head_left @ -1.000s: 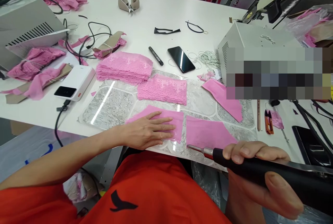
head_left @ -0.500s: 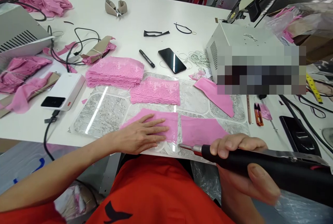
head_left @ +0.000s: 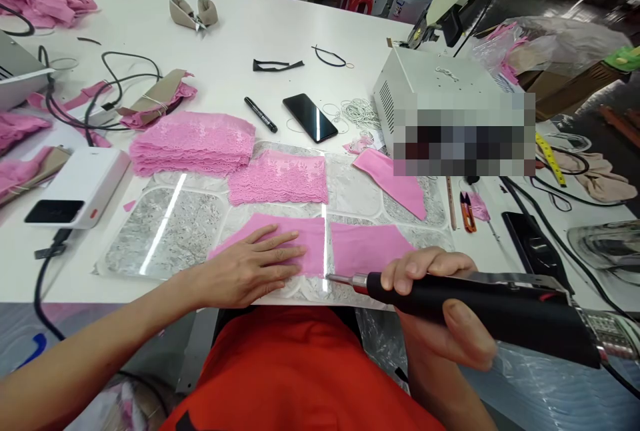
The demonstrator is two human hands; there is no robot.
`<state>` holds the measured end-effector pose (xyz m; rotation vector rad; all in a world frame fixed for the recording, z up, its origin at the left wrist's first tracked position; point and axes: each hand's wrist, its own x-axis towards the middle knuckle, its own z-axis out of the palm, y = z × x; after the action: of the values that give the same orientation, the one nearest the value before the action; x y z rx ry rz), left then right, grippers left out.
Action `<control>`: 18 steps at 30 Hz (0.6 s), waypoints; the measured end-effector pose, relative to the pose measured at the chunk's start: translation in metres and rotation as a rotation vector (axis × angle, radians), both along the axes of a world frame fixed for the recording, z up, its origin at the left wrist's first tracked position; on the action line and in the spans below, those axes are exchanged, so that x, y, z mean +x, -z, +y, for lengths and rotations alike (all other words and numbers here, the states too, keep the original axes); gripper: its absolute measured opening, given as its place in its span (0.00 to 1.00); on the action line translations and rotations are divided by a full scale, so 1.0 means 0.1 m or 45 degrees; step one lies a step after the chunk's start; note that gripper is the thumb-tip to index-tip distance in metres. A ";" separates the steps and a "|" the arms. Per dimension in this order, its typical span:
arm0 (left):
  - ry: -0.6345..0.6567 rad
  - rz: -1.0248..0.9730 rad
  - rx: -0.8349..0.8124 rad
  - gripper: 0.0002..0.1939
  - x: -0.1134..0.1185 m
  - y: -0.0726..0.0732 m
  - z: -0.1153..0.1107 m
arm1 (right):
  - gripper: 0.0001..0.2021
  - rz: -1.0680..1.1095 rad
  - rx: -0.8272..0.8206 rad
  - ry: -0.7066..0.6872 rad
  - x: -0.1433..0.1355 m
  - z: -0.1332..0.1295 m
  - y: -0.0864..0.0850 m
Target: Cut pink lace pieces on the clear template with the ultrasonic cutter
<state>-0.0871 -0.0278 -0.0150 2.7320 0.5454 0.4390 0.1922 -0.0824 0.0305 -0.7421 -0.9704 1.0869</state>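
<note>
Gripping black tool point(head_left: 500, 314), right hand point(head_left: 429, 329) points left, tip at near-right corner of pink panel point(head_left: 313, 241) under left hand point(head_left: 250, 267), fingers spread.

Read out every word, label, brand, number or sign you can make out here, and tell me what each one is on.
No text is readable.
Black marker pen: pale lettering, too small.
Yellow measuring tape: markings too small.
Lidded plastic bin at the back: marks too blurred.
Grey box: front pixelated, so any text there is hidden.
Black hand tool: a red mark, no legible lettering.
</note>
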 end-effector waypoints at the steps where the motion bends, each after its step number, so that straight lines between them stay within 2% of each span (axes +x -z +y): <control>1: 0.000 -0.002 0.000 0.18 0.00 0.00 0.00 | 0.08 -0.004 0.000 0.006 0.00 0.00 0.00; 18: -0.016 0.018 -0.042 0.17 0.00 0.00 -0.02 | 0.08 -0.041 0.041 -0.016 -0.09 0.06 -0.02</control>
<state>-0.0875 -0.0295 -0.0145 2.7036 0.5684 0.4102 0.1834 -0.0761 0.0326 -0.7294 -1.0191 1.0708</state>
